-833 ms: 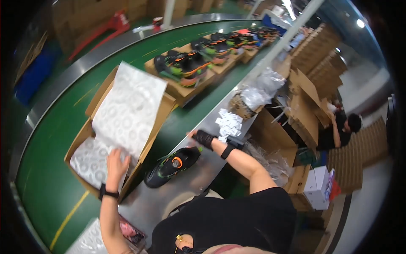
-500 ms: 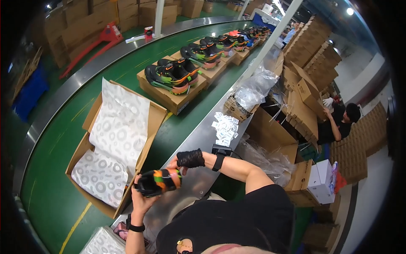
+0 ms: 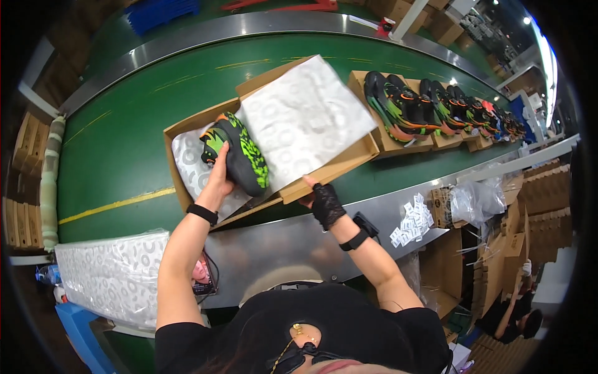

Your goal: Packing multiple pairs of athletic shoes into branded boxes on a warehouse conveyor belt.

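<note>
My left hand [image 3: 219,177] grips a black sports shoe [image 3: 246,159] with green patterning and orange trim, turned on its side over the left part of an open cardboard shoe box [image 3: 184,187]. Beneath the shoe lies grey-patterned white wrapping paper [image 3: 187,156]; a second stretch of it covers the lid [image 3: 361,149]. In a black fingerless glove, my right hand [image 3: 325,204] has its fingers curled at the near edge of the lid. Whether a second shoe lies under the held one, I cannot tell.
The box sits on a green conveyor belt [image 3: 143,131]. Several shoe pairs [image 3: 398,106] rest on boxes to the right. Small white packets [image 3: 412,221] lie on the metal ledge [image 3: 274,240]. Wrapped paper sheets [image 3: 112,268] are stacked near left. A co-worker [image 3: 514,315] handles cardboard at far right.
The shoe has gone from above the metal ledge into the box, held by my left hand. My right hand has left the shoe for the lid's edge. The view has swung left.
</note>
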### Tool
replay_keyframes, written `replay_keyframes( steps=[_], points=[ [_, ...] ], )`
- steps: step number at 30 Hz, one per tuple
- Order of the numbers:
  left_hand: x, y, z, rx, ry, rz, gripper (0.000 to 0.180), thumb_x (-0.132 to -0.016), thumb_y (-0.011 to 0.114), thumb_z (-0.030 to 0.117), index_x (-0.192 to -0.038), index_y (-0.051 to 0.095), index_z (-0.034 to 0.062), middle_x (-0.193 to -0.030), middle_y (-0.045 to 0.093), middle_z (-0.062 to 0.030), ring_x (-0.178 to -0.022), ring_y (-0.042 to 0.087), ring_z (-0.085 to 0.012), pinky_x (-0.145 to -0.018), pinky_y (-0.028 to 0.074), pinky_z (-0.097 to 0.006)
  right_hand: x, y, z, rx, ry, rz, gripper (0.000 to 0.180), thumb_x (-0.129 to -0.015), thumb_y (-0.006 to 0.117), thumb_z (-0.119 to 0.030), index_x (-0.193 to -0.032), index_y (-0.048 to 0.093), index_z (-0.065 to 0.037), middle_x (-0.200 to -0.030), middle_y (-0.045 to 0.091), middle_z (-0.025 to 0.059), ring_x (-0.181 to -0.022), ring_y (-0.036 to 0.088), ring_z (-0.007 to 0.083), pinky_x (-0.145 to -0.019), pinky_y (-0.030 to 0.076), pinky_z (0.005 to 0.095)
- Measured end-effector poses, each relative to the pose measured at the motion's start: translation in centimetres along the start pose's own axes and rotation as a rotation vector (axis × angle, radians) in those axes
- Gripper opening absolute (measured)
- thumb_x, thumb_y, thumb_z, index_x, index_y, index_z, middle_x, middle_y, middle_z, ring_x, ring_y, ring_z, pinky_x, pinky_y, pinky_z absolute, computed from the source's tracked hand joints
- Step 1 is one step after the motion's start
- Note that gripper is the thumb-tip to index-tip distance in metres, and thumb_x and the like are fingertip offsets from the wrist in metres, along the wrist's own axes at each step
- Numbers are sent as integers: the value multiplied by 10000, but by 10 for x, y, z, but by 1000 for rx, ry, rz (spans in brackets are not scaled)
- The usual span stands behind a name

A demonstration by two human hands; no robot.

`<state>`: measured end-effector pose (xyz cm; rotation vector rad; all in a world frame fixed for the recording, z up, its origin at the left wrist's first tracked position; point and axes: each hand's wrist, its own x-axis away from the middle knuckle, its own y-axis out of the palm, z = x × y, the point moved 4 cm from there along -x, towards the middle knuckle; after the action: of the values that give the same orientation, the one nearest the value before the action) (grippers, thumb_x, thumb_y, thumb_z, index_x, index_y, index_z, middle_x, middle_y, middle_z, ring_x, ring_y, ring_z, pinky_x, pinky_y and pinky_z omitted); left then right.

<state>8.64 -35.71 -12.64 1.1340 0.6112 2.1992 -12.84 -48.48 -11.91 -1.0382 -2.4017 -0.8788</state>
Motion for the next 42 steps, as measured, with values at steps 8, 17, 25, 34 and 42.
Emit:
replay_keyframes(
  steps=[8, 17, 25, 34, 42],
  points=[
    [4, -24, -13, -364, -369, -92, 671, -787, 498, 520, -1215, 368, 20, -1197, 434, -160, -1091, 434, -284, -873, 389, -415, -3, 5, 7, 585, -852, 303, 439, -676, 595, -145, -1044, 446, 43, -817, 581, 183, -746, 572, 334, -651, 454, 364],
    [103, -85, 31, -282, 554, 530, 531, -893, 356, 415, -1117, 465, -53, -1122, 486, -181, -1072, 456, -242, -895, 355, -356, 23, 59, 33, 1733, -1418, 173, 560, -704, 492, -139, -1237, 377, -267, -1349, 287, 88, -1180, 339, 316, -804, 279, 599],
    [90, -74, 11, -669, 295, 228, 614, -808, 480, 484, -1155, 422, -18, -1048, 538, -108, -948, 524, -210, -775, 412, -301, 16, 73, 39, 1847, -1135, -60, 498, -774, 456, -170, -1255, 354, -247, -1361, 250, 118, -1244, 233, 354, -867, 192, 673],
    [105, -38, 0, -134, 244, -222, 550, -815, 393, 432, -1195, 386, 34, -1104, 497, -113, -978, 507, -236, -839, 415, -342, 86, 97, -28, 1873, -1173, -109, 365, -795, 430, -208, -1158, 451, -181, -1293, 371, 125, -1184, 349, 351, -877, 226, 646],
    [224, -17, -8, 39, 402, -141, 561, -826, 341, 417, -1236, 334, 33, -1181, 427, -123, -1033, 453, -269, -854, 391, -382, 144, 51, -67, 1364, -1795, -16, 287, -720, 505, -121, -1001, 544, -161, -1110, 509, 104, -1036, 489, 254, -761, 368, 480]
  ],
)
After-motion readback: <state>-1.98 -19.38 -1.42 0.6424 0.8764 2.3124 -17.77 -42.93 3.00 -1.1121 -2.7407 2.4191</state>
